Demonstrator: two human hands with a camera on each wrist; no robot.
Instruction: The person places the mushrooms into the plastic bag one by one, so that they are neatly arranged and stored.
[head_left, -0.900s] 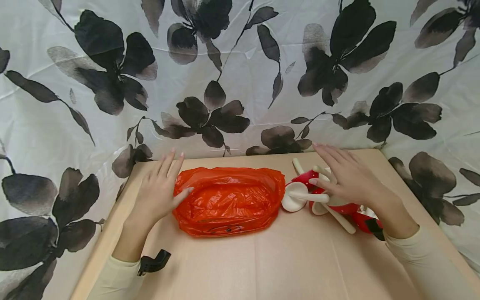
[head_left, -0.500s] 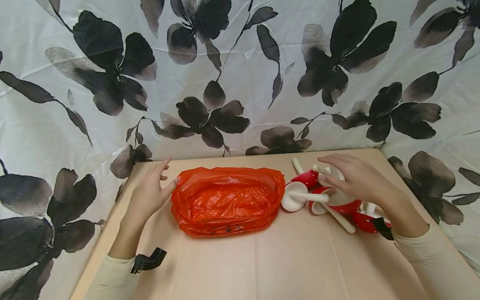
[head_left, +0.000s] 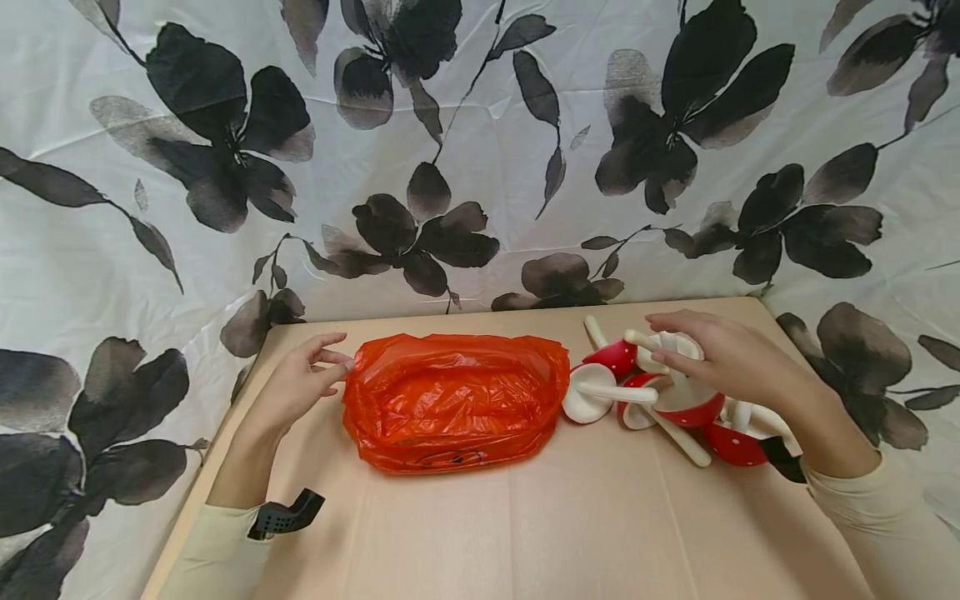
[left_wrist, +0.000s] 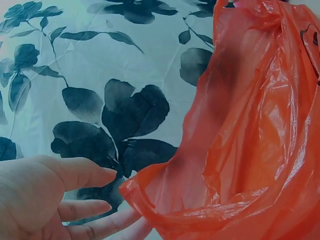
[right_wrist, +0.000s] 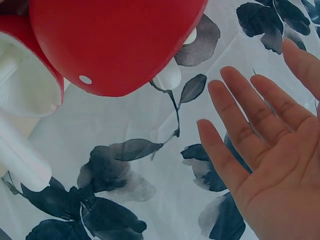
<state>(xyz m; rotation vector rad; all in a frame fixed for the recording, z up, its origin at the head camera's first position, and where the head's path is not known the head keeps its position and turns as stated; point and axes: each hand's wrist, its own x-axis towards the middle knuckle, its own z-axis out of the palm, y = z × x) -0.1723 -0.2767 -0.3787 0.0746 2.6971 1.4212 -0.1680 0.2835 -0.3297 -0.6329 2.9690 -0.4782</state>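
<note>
An orange-red plastic bag (head_left: 457, 400) lies with its mouth open upward on the table. My left hand (head_left: 300, 379) is at the bag's left edge, fingers relaxed; in the left wrist view its fingertips are at the bag's rim, and I cannot tell if they touch it. My right hand (head_left: 727, 358) hovers over a pile of mushroom-shaped pieces, fingers extended and holding nothing. Several have red, white-dotted caps and pale stems, such as the red mushroom (head_left: 731, 446) and the large cap (right_wrist: 117, 47). A white mushroom (head_left: 588, 396) lies against the bag's right side. My right hand partly hides the pile.
The light wooden table (head_left: 480, 533) runs back to a white cloth (head_left: 525, 150) with dark printed flowers, which hangs behind and beside it. A black strap mount (head_left: 288, 512) sits on the left wrist. Loose pale stems (head_left: 686, 442) stick out from the pile's front.
My left hand has drawn back leftward from over the bag's edge, its fingers bending more. My right hand has shifted right and slightly down over the pile. Bag and mushrooms stay practically in place.
</note>
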